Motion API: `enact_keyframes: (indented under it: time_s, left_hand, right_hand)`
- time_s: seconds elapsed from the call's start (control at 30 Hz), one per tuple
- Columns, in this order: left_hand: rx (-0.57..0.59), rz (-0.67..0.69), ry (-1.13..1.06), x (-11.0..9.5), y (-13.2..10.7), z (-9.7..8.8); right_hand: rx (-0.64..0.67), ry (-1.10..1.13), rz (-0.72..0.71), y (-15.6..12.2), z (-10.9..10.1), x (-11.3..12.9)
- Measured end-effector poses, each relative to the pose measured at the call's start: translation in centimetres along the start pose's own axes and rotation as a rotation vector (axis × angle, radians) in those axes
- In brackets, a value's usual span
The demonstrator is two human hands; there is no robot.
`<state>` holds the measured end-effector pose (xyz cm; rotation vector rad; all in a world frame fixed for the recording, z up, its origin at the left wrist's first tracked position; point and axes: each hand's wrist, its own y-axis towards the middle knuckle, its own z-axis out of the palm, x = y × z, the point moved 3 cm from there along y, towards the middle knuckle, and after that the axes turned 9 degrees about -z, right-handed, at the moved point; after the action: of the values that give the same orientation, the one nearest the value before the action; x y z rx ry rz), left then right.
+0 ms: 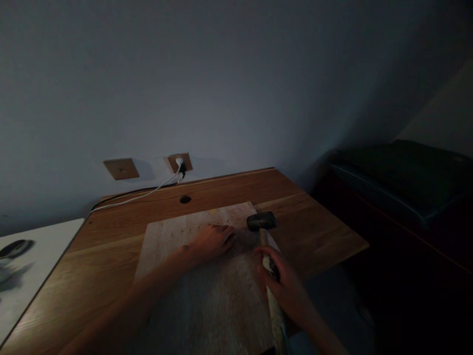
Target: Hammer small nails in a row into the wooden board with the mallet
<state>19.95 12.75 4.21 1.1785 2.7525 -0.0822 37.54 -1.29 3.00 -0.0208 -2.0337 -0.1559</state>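
Observation:
My right hand (283, 283) is wrapped around the pale, worn handle of a hammer (261, 221). Its dark, blocky head is raised at the board's right side, a little right of my left hand. On the light wooden board (207, 315) rests my left hand (214, 241), with its fingers bent and drawn together near the far edge. Whatever may be between those fingertips is hidden. Several small dark points, like nails or holes, run in a row along the board's far part.
The board lies on a wooden table (84, 268) against a wall. A wall socket (180, 162) holds plugs, and cables (136, 198) trail leftward. At left is a white surface (44, 266) with a dark round object (15, 248). A dark green-topped object (406, 172) stands right.

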Motion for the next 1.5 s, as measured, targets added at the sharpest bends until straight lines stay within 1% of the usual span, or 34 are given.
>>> enact_keyframes:
  time_s: [0.1,0.13,0.2,0.27,0.3,0.37,0.43,0.53,0.6,0.67,0.73,0.87,0.93,1.0,1.13,1.3,1.4,1.5]
  left_hand:
    - [0.010,-0.008,-0.022,-0.5,0.6,0.2]
    - [0.009,-0.012,-0.041,-0.6,0.8,0.3]
    - [-0.024,-0.037,-0.109,-0.4,1.4,0.3]
    - [-0.091,-0.081,-0.210,0.4,2.3,0.2]
    - [-0.122,-0.102,-0.264,0.8,2.9,0.2]
    - [-0.152,-0.123,-0.364,1.8,4.1,0.3]
    - [-0.135,-0.123,-0.440,2.5,5.3,0.7]
    - [-0.113,-0.096,-0.478,2.8,6.2,1.3]
    - [-0.135,-0.073,-0.470,2.8,6.1,1.6]
    - [-0.175,-0.062,-0.469,2.8,5.7,1.7]
    - [-0.202,-0.064,-0.477,2.9,5.4,1.8]
    - [-0.208,-0.085,-0.480,3.3,5.3,2.0]
    - [-0.214,-0.087,-0.477,3.4,5.4,2.1]
    - [-0.225,-0.084,-0.477,3.4,5.5,2.1]
    - [-0.218,-0.077,-0.466,3.1,5.6,2.1]
    - [-0.169,-0.090,-0.491,2.9,6.1,2.0]
    - [-0.134,-0.081,-0.548,2.8,6.5,2.0]
    - [-0.129,-0.095,-0.582,3.0,6.6,2.2]
  right_hand:
    - [-0.067,0.082,0.012,0.1,-0.4,0.3]
    - [-0.093,0.151,0.051,0.1,-0.6,0.4]
    - [-0.136,0.356,0.195,0.1,-1.0,0.2]
    - [-0.158,0.559,0.352,0.1,-1.3,-0.1]
    - [-0.166,0.626,0.403,0.1,-1.4,-0.2]
    - [-0.167,0.680,0.450,0.4,-1.7,-0.3]
    - [-0.148,0.684,0.458,0.7,-2.0,-0.3]
    - [-0.088,0.665,0.456,1.0,-2.1,-0.3]
    - [-0.072,0.613,0.457,0.8,-2.1,-0.5]
    - [-0.085,0.514,0.443,0.5,-2.1,-0.8]
    - [-0.113,0.398,0.370,0.1,-2.0,-1.1]
    - [-0.158,0.186,0.151,-0.4,-1.3,-1.4]
    - [-0.155,0.096,0.085,-0.5,-1.0,-1.5]
    - [-0.153,0.033,0.050,-0.6,-0.7,-1.5]
    - [-0.143,-0.006,0.045,-0.6,-0.7,-1.5]
    - [-0.124,-0.017,0.042,-0.6,-0.8,-1.3]
    - [-0.083,-0.026,0.048,-0.6,-0.9,-1.1]
    - [-0.022,0.002,0.061,-0.5,-1.2,-0.9]
